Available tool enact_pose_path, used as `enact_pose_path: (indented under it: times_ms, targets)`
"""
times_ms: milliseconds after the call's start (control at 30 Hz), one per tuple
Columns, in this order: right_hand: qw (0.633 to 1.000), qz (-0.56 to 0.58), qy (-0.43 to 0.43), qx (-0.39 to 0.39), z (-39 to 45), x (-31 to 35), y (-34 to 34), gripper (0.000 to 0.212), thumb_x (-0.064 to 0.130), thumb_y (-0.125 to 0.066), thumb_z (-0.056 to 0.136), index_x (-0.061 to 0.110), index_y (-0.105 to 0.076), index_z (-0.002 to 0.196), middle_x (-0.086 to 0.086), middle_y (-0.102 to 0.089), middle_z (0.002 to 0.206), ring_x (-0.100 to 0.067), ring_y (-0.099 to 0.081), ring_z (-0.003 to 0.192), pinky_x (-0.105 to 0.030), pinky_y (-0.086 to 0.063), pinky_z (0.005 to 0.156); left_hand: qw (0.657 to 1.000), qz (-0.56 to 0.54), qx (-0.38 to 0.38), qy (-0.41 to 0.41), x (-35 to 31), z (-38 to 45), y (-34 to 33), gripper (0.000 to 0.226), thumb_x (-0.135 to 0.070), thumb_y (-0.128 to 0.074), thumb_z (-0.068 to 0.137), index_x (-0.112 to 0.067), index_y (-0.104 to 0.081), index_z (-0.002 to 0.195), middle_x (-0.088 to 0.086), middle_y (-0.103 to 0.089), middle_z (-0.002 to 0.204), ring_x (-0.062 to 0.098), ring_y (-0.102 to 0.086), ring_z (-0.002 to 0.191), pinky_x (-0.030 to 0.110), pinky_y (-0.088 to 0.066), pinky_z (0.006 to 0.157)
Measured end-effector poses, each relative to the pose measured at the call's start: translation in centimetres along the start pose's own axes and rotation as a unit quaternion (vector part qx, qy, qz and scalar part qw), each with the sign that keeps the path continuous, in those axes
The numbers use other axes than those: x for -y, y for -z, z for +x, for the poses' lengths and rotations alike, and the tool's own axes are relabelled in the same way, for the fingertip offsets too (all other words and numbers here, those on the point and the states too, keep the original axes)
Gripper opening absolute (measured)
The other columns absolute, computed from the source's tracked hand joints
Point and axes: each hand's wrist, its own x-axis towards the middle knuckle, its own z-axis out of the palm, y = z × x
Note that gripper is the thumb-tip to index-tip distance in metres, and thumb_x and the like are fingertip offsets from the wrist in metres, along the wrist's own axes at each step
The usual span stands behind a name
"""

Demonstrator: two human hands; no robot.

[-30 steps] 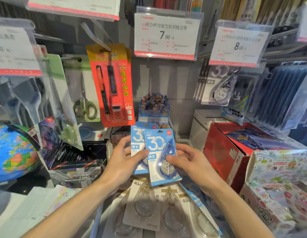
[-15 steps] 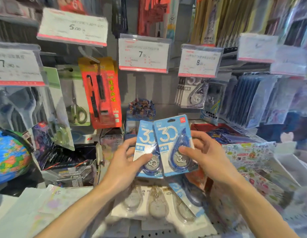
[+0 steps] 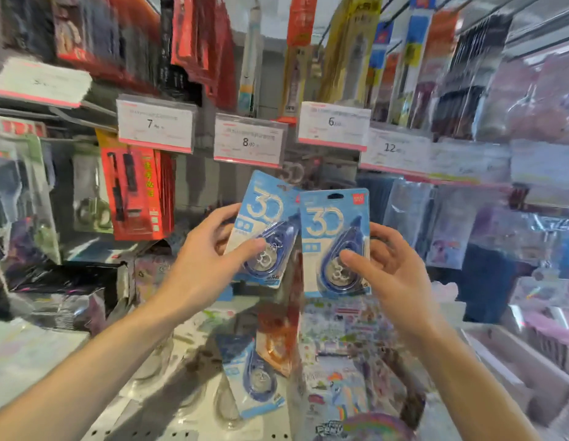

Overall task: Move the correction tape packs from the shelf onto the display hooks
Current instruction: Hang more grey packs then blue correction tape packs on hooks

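I hold two blue correction tape packs marked "30" up in front of the hook wall. My left hand (image 3: 210,259) grips the left pack (image 3: 264,214), thumb on its front, and this pack tilts to the right. My right hand (image 3: 388,268) pinches the right pack (image 3: 332,224), which stands upright and overlaps the other's edge. Both packs are just under the 8.00 price tag (image 3: 249,141). Behind them a hanging "30" pack (image 3: 292,173) shows faintly. One more blue pack (image 3: 253,374) lies on the shelf below. The view is blurred.
Red pen packs (image 3: 133,192) hang at the left, beside scissors packs. Price tags 7 (image 3: 155,124), 6 (image 3: 334,125) and 12 (image 3: 393,149) line the rail. Clear sleeves hang at the right. Colourful cartoon boxes (image 3: 340,361) sit on the white shelf (image 3: 181,421).
Both hands have risen from the shelf with the packs and drawn them apart, one in each hand. My head has tipped up and to the right.
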Motion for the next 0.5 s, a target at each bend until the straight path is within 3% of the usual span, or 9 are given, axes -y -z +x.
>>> enact_pose_path:
  times_ms: [100, 267, 400, 500]
  targets:
    - [1.000, -0.003, 0.019, -0.005, 0.3, 0.4, 2.0, 0.044, 0.039, -0.084, 0.073, 0.047, -0.065, 0.112, 0.005, -0.081, 0.109, -0.016, -0.078, 0.100, -0.022, -0.061, 0.079, 0.999, 0.035, -0.032, -0.023, -2.0, -0.1, -1.9, 0.048, -0.013, -0.080, 0.088, -0.045, -0.062, 0.117, -0.025, -0.077, 0.110, -0.003, -0.072, 0.105, 0.014, -0.055, 0.085]
    - [1.000, -0.003, 0.031, 0.001, 0.4, 0.6, 3.8, 0.052, 0.040, -0.085, 0.077, 0.041, -0.061, 0.123, 0.003, -0.079, 0.114, -0.016, -0.076, 0.106, -0.039, -0.060, 0.089, 0.995, 0.071, -0.052, -0.051, -5.2, -0.2, -3.2, 0.050, -0.007, -0.078, 0.088, -0.027, -0.062, 0.131, -0.021, -0.076, 0.114, -0.003, -0.071, 0.108, 0.019, -0.055, 0.093]
    - [0.999, -0.005, 0.044, 0.010, 0.5, 0.3, 4.0, 0.044, 0.020, -0.082, 0.088, 0.045, -0.062, 0.117, 0.006, -0.080, 0.111, -0.014, -0.077, 0.103, -0.029, -0.063, 0.085, 0.992, 0.095, -0.053, -0.069, -6.8, -0.4, -3.0, 0.048, -0.010, -0.077, 0.090, -0.029, -0.062, 0.131, -0.026, -0.075, 0.116, -0.005, -0.069, 0.110, 0.016, -0.054, 0.092]
    - [0.999, -0.006, 0.041, 0.022, 0.6, 0.1, 3.4, 0.044, 0.015, -0.079, 0.089, 0.050, -0.063, 0.111, 0.008, -0.081, 0.107, -0.011, -0.078, 0.099, -0.021, -0.061, 0.078, 0.989, 0.107, -0.060, -0.084, -7.5, -0.2, -2.3, 0.047, -0.013, -0.078, 0.090, -0.034, -0.063, 0.129, -0.022, -0.075, 0.118, 0.000, -0.071, 0.110, 0.028, -0.056, 0.097]
